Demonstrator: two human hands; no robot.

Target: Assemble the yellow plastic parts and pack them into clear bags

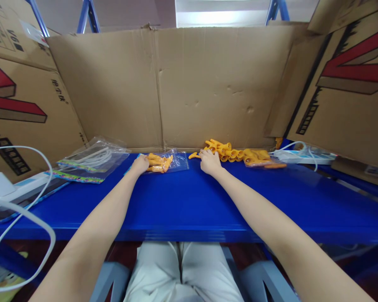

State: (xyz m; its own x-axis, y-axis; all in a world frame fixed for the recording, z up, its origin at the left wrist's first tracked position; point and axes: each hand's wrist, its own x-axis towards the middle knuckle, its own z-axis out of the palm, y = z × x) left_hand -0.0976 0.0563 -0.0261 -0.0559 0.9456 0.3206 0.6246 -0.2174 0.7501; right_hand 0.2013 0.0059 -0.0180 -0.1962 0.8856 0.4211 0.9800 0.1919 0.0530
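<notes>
My left hand [140, 164] is closed at the left end of a clear plastic bag [180, 161], which lies on the blue shelf top. Inside the bag are several small orange toy hands [159, 162], with finger-like prongs and tube-shaped ends. My right hand [210, 162] reaches to the left side of a pile of loose orange toy hands [231, 154], its fingers curled down over them. One orange piece [194, 155] pokes out left of these fingertips. The right fingertips are partly hidden among the pieces.
Cardboard panels [208, 84] wall off the back and sides. Flat plastic packets [91, 161] lie at the left, near a white cable [47, 184]. Another bag of orange pieces [260, 157] sits right of the pile, before a white power strip [302, 157]. The blue shelf's front edge [189, 235] is above my lap.
</notes>
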